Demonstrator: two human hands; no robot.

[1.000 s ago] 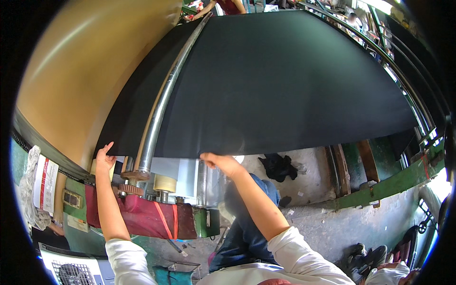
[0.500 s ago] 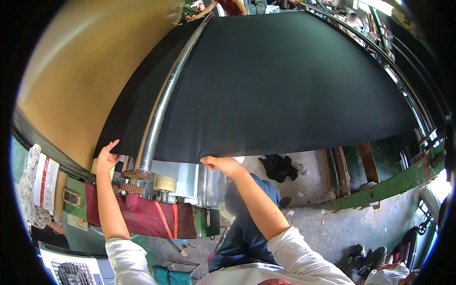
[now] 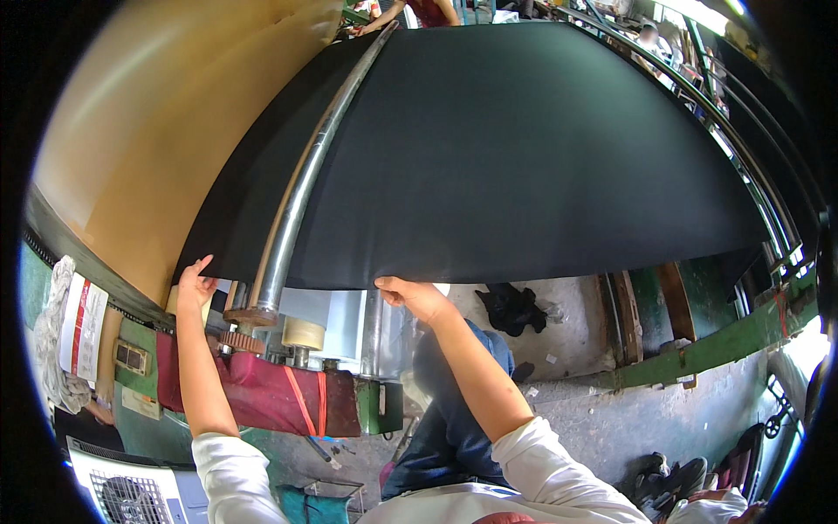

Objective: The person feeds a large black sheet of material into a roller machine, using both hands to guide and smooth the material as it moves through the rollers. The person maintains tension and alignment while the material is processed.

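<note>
A wide black sheet (image 3: 524,157) spreads across the machine, passing beneath a long metal roller (image 3: 301,188). At the sheet's near left corner, beside the large tan drum, my left hand (image 3: 193,286) is closed on the edge, with one digit lying on top of the sheet. To the right of the roller, my right hand (image 3: 417,298) pinches the same near edge, thumb on top; the fingers under the sheet are partly hidden. The sheet's edge is slightly raised at the right thumb.
The tan drum (image 3: 166,105) fills the left side. Below the roller are a brown gear (image 3: 242,341), a cream spool (image 3: 304,334) and a maroon cloth (image 3: 253,393). A green beam (image 3: 681,363) runs at right. A co-worker's arm (image 3: 382,17) shows at the far end.
My right hand has moved slightly up and right, with the sheet's near edge rising there. My left hand has shifted very little and both keep hold of the edge.
</note>
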